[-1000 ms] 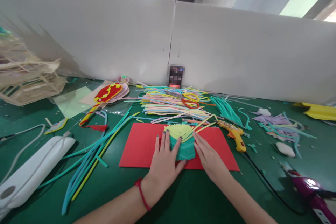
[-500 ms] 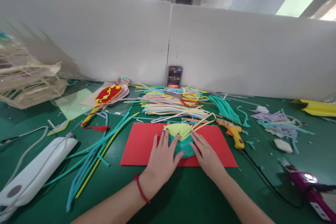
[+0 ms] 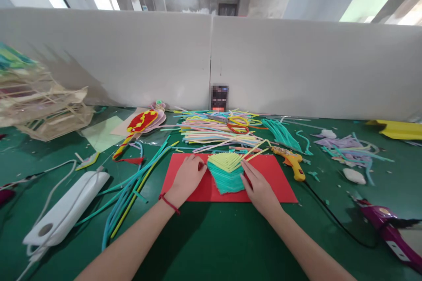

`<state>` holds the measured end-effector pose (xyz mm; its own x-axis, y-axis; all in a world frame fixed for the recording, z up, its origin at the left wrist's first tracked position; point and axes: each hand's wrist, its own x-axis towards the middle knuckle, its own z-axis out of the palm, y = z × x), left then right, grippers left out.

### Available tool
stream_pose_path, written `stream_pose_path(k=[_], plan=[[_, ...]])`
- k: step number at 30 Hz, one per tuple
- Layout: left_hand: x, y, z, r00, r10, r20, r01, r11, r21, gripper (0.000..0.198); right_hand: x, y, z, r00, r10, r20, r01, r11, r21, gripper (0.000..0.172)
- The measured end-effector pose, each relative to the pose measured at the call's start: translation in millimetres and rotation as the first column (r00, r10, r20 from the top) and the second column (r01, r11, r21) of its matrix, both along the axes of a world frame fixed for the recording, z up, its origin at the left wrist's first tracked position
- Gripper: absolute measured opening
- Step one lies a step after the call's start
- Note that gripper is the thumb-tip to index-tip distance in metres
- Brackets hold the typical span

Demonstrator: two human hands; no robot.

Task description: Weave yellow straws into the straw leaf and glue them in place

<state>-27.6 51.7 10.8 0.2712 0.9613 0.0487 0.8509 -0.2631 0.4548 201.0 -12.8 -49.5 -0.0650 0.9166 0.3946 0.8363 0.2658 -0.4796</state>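
A leaf-shaped piece of glued strips (image 3: 227, 171), yellow at the top and teal below, lies on a red sheet (image 3: 280, 180) on the green table. My left hand (image 3: 187, 177) rests on the red sheet just left of the piece, fingers curled under so they hardly show. My right hand (image 3: 258, 186) lies flat on the right edge of the piece, fingers stretched out and pressing on it. Loose yellow strip ends stick out from the piece toward the upper right.
A heap of coloured strips (image 3: 217, 129) with scissors (image 3: 238, 125) lies behind the sheet. A yellow glue gun (image 3: 291, 162) with black cord lies to the right, a purple tool (image 3: 389, 232) further right. A white device (image 3: 64, 213) and long teal strips (image 3: 132, 184) lie left.
My left hand has slid off the strip piece to the left and curled its fingers. The right hand stays at the piece's right edge. The camera has tipped up slightly.
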Motion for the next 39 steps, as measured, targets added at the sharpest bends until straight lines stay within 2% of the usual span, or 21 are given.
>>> stream_pose_path(k=[3,6,12,16,19,22,25,34,37,39], plan=[[1.6,0.1,-4.6,0.998,-0.021,0.063,0.022,1.000,-0.006,0.009,-3.2,-1.5,-0.4,0.997,-0.005,-0.071,0.008,1.000,0.030,0.048],[1.4,0.9,-7.8,0.993,-0.017,0.116,0.018,1.000,-0.010,0.009,-7.2,-2.8,3.1,0.989,-0.028,-0.147,0.025,0.999,-0.023,0.048],[-15.0,5.5,-10.6,0.988,-0.009,0.156,0.008,1.000,0.004,0.012,-21.9,-7.0,13.6,0.973,-0.015,-0.229,0.007,0.999,-0.033,0.045],[-27.0,12.6,-14.6,0.993,-0.009,0.120,0.003,0.999,0.052,0.015,-27.7,-9.9,13.5,0.984,-0.014,-0.179,0.013,1.000,-0.007,0.043],[-31.3,14.7,-20.2,0.998,-0.023,0.061,0.016,0.994,0.112,0.025,-22.6,-8.6,8.5,0.996,-0.090,-0.030,0.091,0.995,0.040,0.045],[-32.0,10.1,-28.1,0.998,-0.068,-0.013,0.070,0.986,0.152,0.043,-13.9,-5.8,1.4,0.977,-0.171,0.129,0.166,0.985,0.047,0.052],[-32.8,1.4,-34.9,0.991,-0.104,-0.085,0.117,0.980,0.158,0.049,-9.2,-6.3,-4.4,0.964,-0.180,0.196,0.179,0.984,0.019,0.057],[-41.0,-28.2,-44.6,0.978,-0.097,-0.186,0.131,0.975,0.181,0.052,-12.4,-36.9,-11.1,0.958,-0.164,0.235,0.164,0.986,0.018,0.057],[-39.1,-34.1,-41.6,0.986,-0.078,-0.145,0.103,0.980,0.170,0.051,-8.0,-36.6,-3.8,0.968,-0.171,0.182,0.178,0.984,-0.020,0.057],[-35.4,-33.4,-32.2,0.997,-0.061,-0.056,0.069,0.987,0.147,0.049,-3.8,-29.2,8.6,0.967,-0.232,0.104,0.236,0.971,-0.027,0.055]])
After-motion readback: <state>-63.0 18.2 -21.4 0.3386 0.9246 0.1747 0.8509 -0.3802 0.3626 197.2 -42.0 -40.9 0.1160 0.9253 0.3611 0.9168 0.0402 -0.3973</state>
